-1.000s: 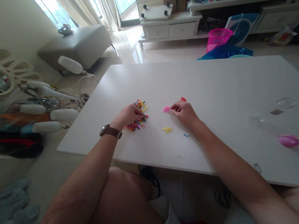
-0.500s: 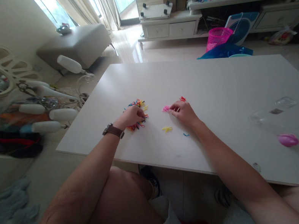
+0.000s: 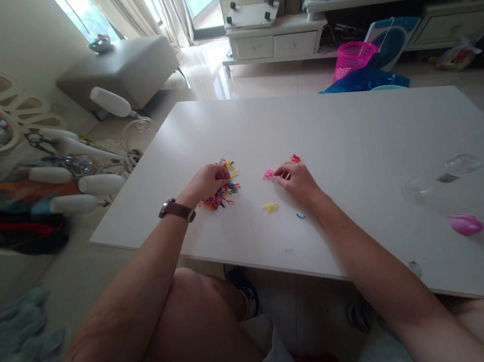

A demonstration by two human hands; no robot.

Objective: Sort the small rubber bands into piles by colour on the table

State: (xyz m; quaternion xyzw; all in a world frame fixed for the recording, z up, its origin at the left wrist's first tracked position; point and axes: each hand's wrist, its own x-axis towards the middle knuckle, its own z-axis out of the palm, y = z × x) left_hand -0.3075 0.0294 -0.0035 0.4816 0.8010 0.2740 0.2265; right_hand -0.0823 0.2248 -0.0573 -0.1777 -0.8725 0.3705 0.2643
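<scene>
A heap of small, mixed-colour rubber bands (image 3: pixel 223 196) lies on the white table (image 3: pixel 348 143). My left hand (image 3: pixel 208 182), with a watch on its wrist, hovers at the heap's upper part, fingertips pinched; whatever is between them is hidden. Touching the edge of a little pink pile of bands (image 3: pixel 267 174) are the fingertips of my right hand (image 3: pixel 299 181), thumb and forefinger drawn together. I cannot make out what they pinch. Just behind that hand sits a red pile (image 3: pixel 295 158). Closer to me are a yellow pile (image 3: pixel 270 207) and a blue band (image 3: pixel 301 216).
On the table's right side lie a clear plastic bottle (image 3: pixel 442 177) and a shiny purple object (image 3: pixel 466 224). A small clear piece (image 3: pixel 415 268) rests near the front edge. Beyond the far edge stand a pink basket (image 3: pixel 354 58) and a blue bag (image 3: pixel 365 81).
My left hand has moved up and slightly left over the mixed heap, uncovering more of its near part. My right hand has stayed by the pink pile.
</scene>
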